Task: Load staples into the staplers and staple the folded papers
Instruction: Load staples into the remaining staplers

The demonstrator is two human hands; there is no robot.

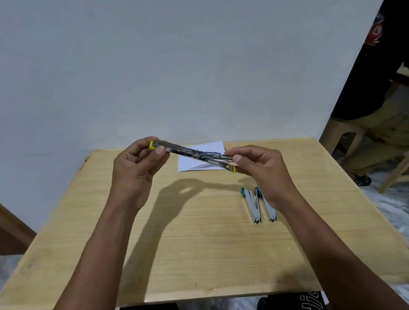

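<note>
Forearms reach from 6 o'clock over the desk, and both hands work above its far half. The left grip is closed with thumb and fingers around one yellow end of the stapler, at about 10 o'clock from the middle of the desk. The right grip pinches the other yellow end, at about 2 o'clock. This stapler is in the air, opened out almost straight, with its metal channel turned to the camera. I judge that the step in hand is the loading: the stapler is open, but I cannot tell if any staples are inside, and I see no staple strip. The folded paper lies flat at 12 o'clock, just behind the stapler, and looks not yet stapled. A second, teal stapler lies opened in a V at 3 o'clock, partly hidden under the right wrist. The next move, as I judge, needs one grip to hold the stapler steady while the other is freed to bring a strip into the channel; then the arm must be folded shut without pinching a finger.
</note>
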